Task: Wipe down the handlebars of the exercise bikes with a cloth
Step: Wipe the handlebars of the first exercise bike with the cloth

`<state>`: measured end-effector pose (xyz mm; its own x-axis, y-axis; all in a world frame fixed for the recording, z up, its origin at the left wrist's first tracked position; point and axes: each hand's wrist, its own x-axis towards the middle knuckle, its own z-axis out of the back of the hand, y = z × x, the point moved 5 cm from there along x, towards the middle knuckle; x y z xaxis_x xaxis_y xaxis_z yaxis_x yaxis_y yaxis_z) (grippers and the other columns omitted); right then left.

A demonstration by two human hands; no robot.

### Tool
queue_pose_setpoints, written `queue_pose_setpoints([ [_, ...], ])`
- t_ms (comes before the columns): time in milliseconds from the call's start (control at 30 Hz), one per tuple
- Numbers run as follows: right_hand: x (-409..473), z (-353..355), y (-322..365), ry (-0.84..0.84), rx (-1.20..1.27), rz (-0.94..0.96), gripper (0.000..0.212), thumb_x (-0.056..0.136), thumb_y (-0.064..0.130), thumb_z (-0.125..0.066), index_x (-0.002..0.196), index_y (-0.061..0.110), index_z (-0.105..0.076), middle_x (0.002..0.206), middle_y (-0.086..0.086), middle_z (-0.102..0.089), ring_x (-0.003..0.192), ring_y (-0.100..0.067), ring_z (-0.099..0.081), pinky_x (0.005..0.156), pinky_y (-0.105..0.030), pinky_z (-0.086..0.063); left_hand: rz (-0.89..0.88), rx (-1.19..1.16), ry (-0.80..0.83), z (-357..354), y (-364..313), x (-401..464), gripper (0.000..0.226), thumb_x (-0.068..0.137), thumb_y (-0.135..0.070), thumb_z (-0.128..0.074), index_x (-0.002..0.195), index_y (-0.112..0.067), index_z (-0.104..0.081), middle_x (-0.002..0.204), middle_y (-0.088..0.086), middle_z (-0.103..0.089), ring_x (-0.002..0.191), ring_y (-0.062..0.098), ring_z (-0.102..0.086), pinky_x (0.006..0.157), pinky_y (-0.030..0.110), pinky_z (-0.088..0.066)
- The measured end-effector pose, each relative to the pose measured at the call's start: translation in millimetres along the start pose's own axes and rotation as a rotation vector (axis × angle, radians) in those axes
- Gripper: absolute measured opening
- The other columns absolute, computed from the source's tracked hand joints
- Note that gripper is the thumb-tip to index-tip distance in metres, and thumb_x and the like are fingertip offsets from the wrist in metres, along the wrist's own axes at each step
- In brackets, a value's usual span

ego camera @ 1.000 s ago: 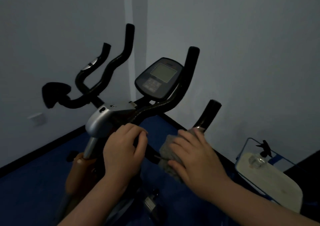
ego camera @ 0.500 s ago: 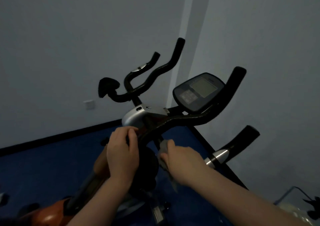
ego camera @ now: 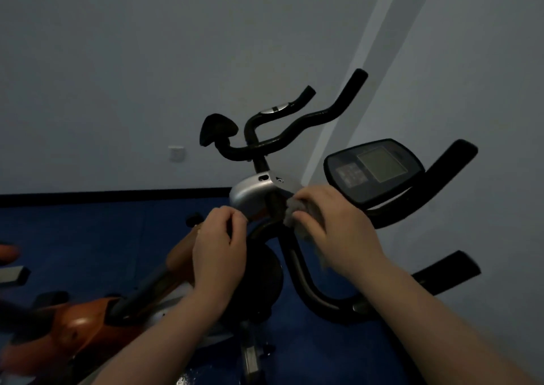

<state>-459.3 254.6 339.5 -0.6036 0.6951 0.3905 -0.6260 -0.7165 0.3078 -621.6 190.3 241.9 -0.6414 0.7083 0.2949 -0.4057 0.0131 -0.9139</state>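
Right hand (ego camera: 338, 231) fingers clamp the cloth (ego camera: 297, 208) against the handlebar (ego camera: 294, 255) centre; left hand (ego camera: 219, 249) curls shut, steadying. Best wiped wrapping fully around.

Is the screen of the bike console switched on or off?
It looks off. The console screen is a flat, dull grey rectangle with no digits or glow. The room is dim, so a very faint display cannot be excluded.

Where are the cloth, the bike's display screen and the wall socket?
cloth (ego camera: 297, 208), head view, on the grey bunch showing past the right hand's fingers.
display screen (ego camera: 382, 163), head view, middle of its pale panel.
wall socket (ego camera: 177, 154), head view, centre of the plate.
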Motion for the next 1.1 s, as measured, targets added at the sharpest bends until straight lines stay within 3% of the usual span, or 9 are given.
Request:
queue_pose_setpoints([
  [133,21,-31,23,0.097,-0.033,0.215,0.023,0.084,0.04,-0.063,0.104,0.028,-0.065,0.102,0.012,-0.058,0.092,-0.007,-0.055,0.072,-0.022,-0.047,0.016,0.019,0.073,-3,1,2,0.028,0.096,-0.03,-0.036,0.068,-0.032,-0.037,0.069,-0.006,-0.048,0.064,0.007,-0.048,0.055,0.025,-0.031],
  [333,24,-63,22,0.326,-0.179,0.427,0.02,0.089,0.034,-0.061,0.105,0.025,-0.071,0.105,0.006,-0.065,0.084,-0.016,-0.057,0.061,-0.034,-0.05,0.021,0.027,0.156,3,14,-2,0.022,0.091,-0.051,-0.025,0.081,-0.039,-0.04,0.067,-0.008,-0.054,0.07,0.003,-0.056,0.051,0.028,-0.036],
  [433,34,-31,1,0.311,-0.224,0.377,0.018,0.088,0.032,-0.063,0.101,0.024,-0.073,0.099,0.004,-0.068,0.084,-0.019,-0.062,0.06,-0.035,-0.052,0.019,0.011,0.212,0,15,0,0.028,0.087,-0.053,-0.022,0.082,-0.038,-0.045,0.076,-0.01,-0.057,0.073,0.003,-0.056,0.058,0.032,-0.043],
  [533,42,-18,-3,0.24,-0.266,0.285,0.017,0.087,0.03,-0.064,0.1,0.024,-0.072,0.093,0.005,-0.067,0.084,-0.018,-0.061,0.06,-0.033,-0.051,-0.006,-0.056,0.265,-3,14,1,0.03,0.089,-0.049,-0.025,0.084,-0.038,-0.052,0.087,-0.017,-0.058,0.078,0.004,-0.057,0.065,0.022,-0.044],
  [667,26,-50,25,0.231,-0.157,0.273,0.014,0.087,0.025,-0.065,0.098,0.024,-0.073,0.093,0.005,-0.068,0.08,-0.017,-0.059,0.06,-0.032,-0.051,-0.014,-0.108,0.308,-3,14,1,0.028,0.089,-0.051,-0.029,0.083,-0.037,-0.053,0.084,-0.016,-0.058,0.076,0.006,-0.058,0.062,0.015,-0.042],
  [833,11,-5,-16,0.12,-0.251,0.162,0.014,0.081,0.02,-0.074,0.095,0.023,-0.075,0.093,0.005,-0.068,0.081,-0.016,-0.063,0.058,-0.034,-0.053,-0.068,-0.035,0.333,-2,10,3,0.027,0.089,-0.047,-0.028,0.086,-0.038,-0.054,0.089,-0.02,-0.057,0.079,-0.001,-0.056,0.059,0.014,-0.038],
  [967,19,1,-13,0.015,-0.259,0.057,0.014,0.082,0.022,-0.073,0.094,0.027,-0.074,0.091,0.006,-0.067,0.083,-0.016,-0.062,0.06,-0.028,-0.05,-0.118,-0.053,0.336,-2,6,3,0.023,0.091,-0.042,-0.032,0.09,-0.039,-0.055,0.093,-0.02,-0.058,0.088,-0.003,-0.056,0.071,0.007,-0.039],
  [1100,22,-42,21,0.121,-0.195,0.152,0.012,0.087,0.026,-0.065,0.096,0.024,-0.074,0.094,0.005,-0.068,0.083,-0.017,-0.06,0.064,-0.035,-0.051,-0.131,-0.044,0.377,-1,5,4,0.023,0.09,-0.047,-0.031,0.091,-0.04,-0.053,0.094,-0.02,-0.058,0.087,-0.002,-0.056,0.067,0.014,-0.041],
])
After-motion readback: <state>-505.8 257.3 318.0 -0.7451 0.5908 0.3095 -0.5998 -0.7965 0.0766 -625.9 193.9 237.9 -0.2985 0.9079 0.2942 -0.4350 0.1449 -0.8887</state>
